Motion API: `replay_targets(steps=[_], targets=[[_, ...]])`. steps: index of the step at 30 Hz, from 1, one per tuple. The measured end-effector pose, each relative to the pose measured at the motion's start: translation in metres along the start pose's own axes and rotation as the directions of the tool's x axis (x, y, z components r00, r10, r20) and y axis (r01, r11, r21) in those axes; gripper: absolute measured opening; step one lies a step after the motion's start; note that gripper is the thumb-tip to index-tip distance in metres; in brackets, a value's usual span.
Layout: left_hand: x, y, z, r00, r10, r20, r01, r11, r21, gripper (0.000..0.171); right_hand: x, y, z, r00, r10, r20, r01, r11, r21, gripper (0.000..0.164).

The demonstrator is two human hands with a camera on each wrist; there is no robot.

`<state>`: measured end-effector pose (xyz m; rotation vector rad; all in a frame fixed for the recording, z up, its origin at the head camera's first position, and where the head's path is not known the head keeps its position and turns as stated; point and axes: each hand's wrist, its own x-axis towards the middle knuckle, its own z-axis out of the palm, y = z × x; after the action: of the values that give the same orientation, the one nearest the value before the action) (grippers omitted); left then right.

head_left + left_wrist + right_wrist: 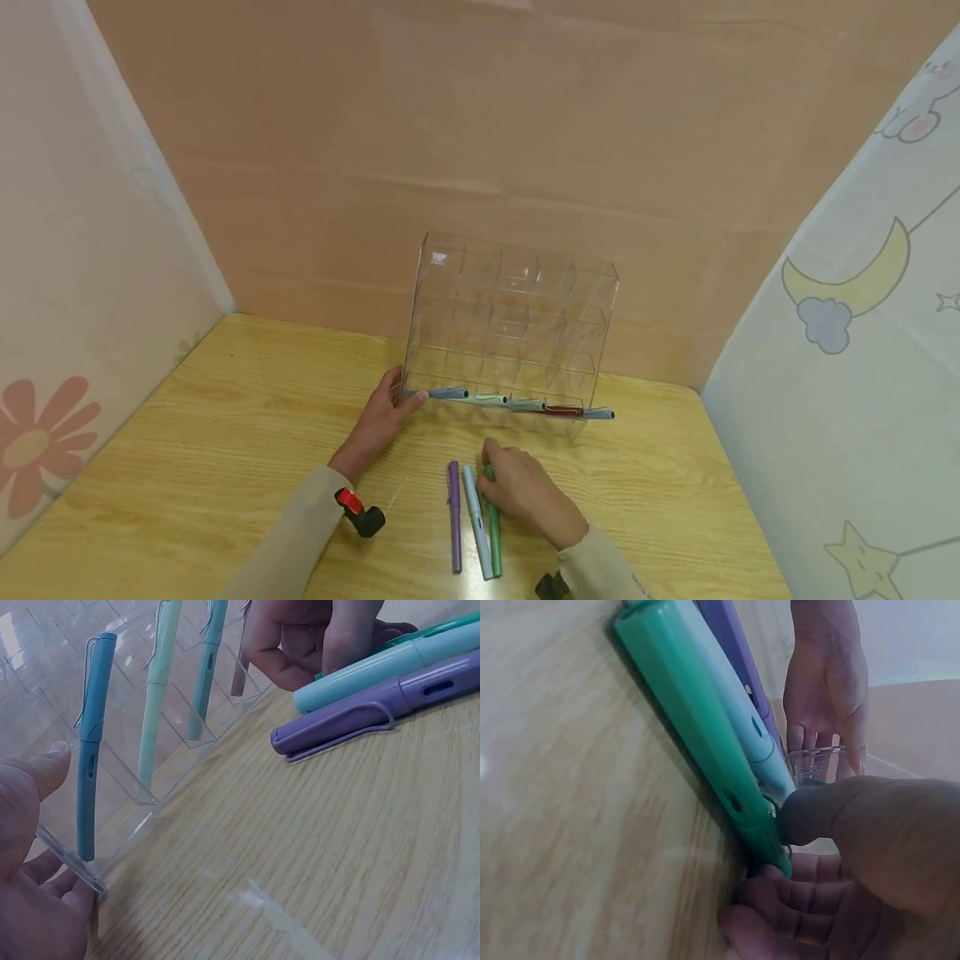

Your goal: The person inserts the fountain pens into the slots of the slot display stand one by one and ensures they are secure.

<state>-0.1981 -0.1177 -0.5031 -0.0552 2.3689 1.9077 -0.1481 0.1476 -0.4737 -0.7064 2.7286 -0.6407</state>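
A clear acrylic pen rack [510, 312] with several compartments stands tilted back on the table. My left hand [380, 423] grips its lower left corner, thumb in front and fingers behind the edge. A row of pens lies in the bottom tier: blue [448, 392], pale green [487, 400], teal [528, 405], dark red [564, 411] and another blue pen [600, 413]. Nearer me, my right hand [528, 492] pinches the clip end of a green pen [697, 727] between thumb and fingers. Beside it lie a light blue pen [478, 525] and a purple pen [455, 525].
The wooden table [225, 450] has an orange-brown backdrop [487, 150] behind it. Printed white cloths hang at the left [97, 250] and right [847, 400]. The rack's upper tiers hold no pens.
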Motion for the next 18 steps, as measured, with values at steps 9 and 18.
replay_targets(steps=[9, 18], targets=[[0.002, -0.003, -0.001, 1.0, 0.006, -0.003, -0.006, 1.0, -0.01, 0.079, -0.008, 0.005, -0.006, 0.998, 0.015, -0.056, -0.013, 0.999, 0.048, 0.031], [0.002, -0.002, -0.001, 1.0, -0.004, 0.003, 0.004, 1.0, 0.004, 0.077, -0.019, 0.001, -0.032, 0.99, 0.003, -0.14, -0.002, 1.0, 0.006, 0.025]])
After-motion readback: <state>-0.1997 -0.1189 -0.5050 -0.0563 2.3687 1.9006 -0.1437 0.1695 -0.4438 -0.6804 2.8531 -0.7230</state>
